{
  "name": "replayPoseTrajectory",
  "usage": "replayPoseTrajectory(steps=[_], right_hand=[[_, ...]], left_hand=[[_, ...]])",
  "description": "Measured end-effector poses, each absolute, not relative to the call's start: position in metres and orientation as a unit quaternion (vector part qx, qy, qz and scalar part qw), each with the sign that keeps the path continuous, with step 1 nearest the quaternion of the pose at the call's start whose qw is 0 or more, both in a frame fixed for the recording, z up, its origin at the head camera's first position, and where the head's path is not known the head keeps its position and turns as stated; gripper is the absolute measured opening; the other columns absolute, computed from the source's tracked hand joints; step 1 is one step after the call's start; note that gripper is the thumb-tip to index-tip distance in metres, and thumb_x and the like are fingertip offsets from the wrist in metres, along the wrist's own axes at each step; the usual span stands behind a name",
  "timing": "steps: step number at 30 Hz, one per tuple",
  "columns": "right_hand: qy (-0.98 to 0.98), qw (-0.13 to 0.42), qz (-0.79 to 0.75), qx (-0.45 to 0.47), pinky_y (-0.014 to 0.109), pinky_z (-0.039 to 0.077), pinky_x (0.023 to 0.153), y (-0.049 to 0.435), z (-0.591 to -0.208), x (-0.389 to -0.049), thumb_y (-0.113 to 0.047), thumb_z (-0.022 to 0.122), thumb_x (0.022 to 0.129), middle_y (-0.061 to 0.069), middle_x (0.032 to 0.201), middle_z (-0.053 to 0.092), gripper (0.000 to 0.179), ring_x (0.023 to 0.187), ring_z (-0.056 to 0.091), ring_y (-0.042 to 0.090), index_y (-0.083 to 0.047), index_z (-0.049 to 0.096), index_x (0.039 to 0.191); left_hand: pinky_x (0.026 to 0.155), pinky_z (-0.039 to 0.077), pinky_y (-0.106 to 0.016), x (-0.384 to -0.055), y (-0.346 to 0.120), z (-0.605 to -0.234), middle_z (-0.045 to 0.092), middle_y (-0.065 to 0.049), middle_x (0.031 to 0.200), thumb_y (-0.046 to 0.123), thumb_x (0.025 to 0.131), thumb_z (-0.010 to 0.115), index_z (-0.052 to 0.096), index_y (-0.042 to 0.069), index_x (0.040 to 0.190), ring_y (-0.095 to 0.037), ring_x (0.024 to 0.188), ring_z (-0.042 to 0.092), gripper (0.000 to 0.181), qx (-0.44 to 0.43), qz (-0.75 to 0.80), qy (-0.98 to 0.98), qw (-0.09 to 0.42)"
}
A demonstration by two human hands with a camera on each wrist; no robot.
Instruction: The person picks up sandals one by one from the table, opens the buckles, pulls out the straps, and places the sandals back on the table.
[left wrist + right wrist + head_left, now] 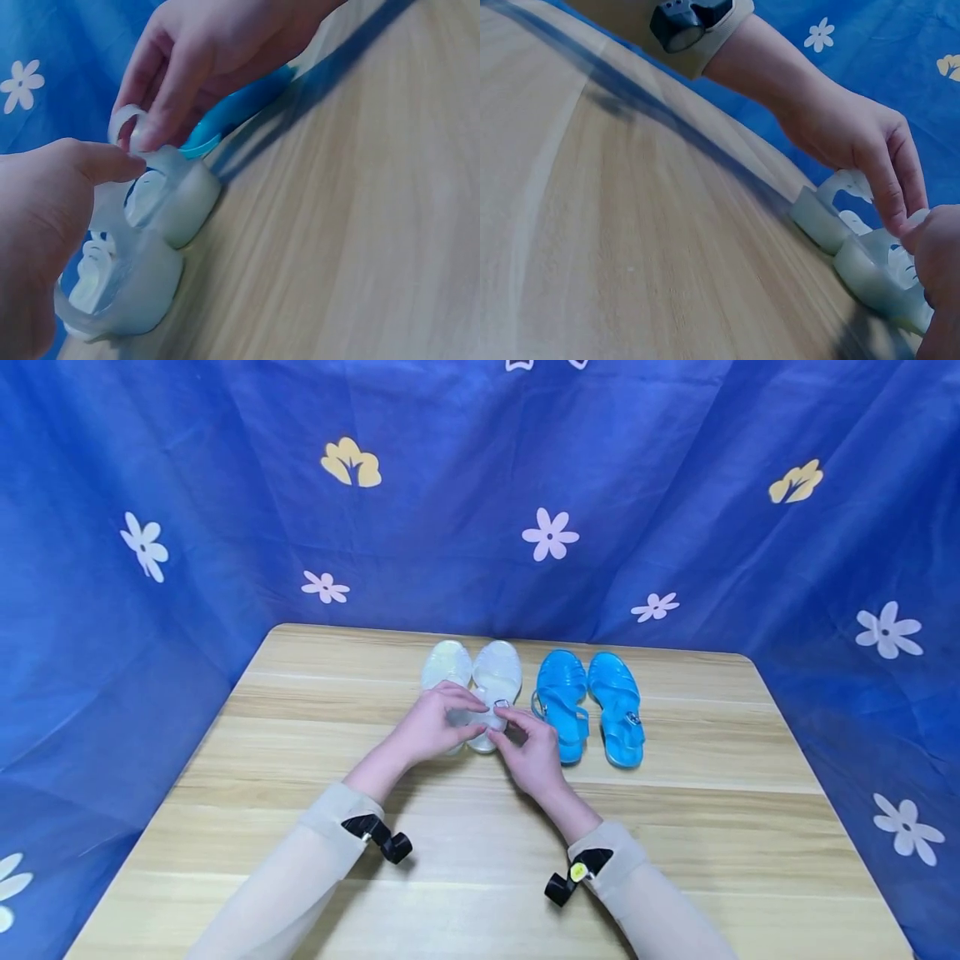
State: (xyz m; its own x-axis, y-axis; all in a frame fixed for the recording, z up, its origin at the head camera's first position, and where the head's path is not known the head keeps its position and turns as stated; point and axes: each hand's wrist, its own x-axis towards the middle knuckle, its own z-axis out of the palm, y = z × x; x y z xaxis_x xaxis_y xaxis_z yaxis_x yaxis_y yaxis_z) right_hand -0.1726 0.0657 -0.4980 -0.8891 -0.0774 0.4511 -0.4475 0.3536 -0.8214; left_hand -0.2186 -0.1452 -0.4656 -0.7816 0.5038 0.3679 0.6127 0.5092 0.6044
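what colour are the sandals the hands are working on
Milky white; the sandals show best in the head view.

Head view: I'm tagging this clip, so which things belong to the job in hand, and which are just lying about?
In the job:
- left hand
- right hand
- right-hand white sandal, with its strap at both hands

Lying about:
- left-hand white sandal, though probably its mate
- left blue sandal
- right blue sandal

The blue sandals [561, 675] look glossy plastic, the white sandals [497, 667] smooth plastic, the table [465, 868] wood.
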Motion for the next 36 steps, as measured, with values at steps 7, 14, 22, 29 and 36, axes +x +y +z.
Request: replayPoseTrajectory(steps=[7,14,22,29,36], right_hand=[[-0.798,0.169,0.553,0.169,0.039,0.056,0.101,0.07,-0.498,-0.175,-0.006,0.083,0.092,0.008,0.114,0.078,0.022,0.113,0.072,0.021,-0.005,0.082,0.115],[-0.781,0.162,0.572,0.19,0.038,0.057,0.099,0.081,-0.499,-0.168,-0.005,0.083,0.093,0.009,0.115,0.078,0.022,0.112,0.073,0.023,-0.003,0.081,0.114],[-0.774,0.137,0.58,0.214,0.044,0.056,0.101,0.091,-0.501,-0.15,-0.007,0.082,0.093,0.005,0.116,0.078,0.021,0.115,0.072,0.025,-0.006,0.081,0.115],[-0.769,0.106,0.588,0.228,0.044,0.057,0.099,0.097,-0.498,-0.133,-0.007,0.082,0.093,0.002,0.114,0.078,0.022,0.114,0.072,0.023,-0.006,0.081,0.115],[-0.771,0.089,0.585,0.234,0.045,0.057,0.1,0.1,-0.497,-0.121,-0.011,0.084,0.093,-0.003,0.113,0.078,0.021,0.116,0.071,0.022,-0.009,0.082,0.114]], left_hand=[[0.103,0.049,-0.043,-0.215,-0.137,-0.464,0.077,-0.002,0.109,0.017,0.087,0.088,0.084,0.01,0.104,-0.023,0.113,0.062,0.019,-0.331,-0.348,-0.871,0.1],[0.101,0.051,-0.042,-0.21,-0.136,-0.464,0.078,-0.001,0.107,0.02,0.089,0.087,0.083,0.011,0.104,-0.022,0.111,0.065,0.018,-0.376,-0.334,-0.853,0.138],[0.095,0.057,-0.037,-0.192,-0.138,-0.461,0.078,0.003,0.103,0.025,0.09,0.087,0.083,0.014,0.102,-0.016,0.103,0.07,0.017,-0.412,-0.31,-0.847,0.13],[0.098,0.055,-0.036,-0.172,-0.138,-0.459,0.078,0.002,0.101,0.026,0.091,0.085,0.082,0.013,0.1,-0.014,0.097,0.073,0.016,-0.44,-0.279,-0.841,0.146],[0.094,0.052,-0.038,-0.153,-0.138,-0.462,0.079,0.005,0.1,0.026,0.094,0.082,0.081,0.014,0.1,-0.01,0.094,0.073,0.013,-0.439,-0.279,-0.84,0.154]])
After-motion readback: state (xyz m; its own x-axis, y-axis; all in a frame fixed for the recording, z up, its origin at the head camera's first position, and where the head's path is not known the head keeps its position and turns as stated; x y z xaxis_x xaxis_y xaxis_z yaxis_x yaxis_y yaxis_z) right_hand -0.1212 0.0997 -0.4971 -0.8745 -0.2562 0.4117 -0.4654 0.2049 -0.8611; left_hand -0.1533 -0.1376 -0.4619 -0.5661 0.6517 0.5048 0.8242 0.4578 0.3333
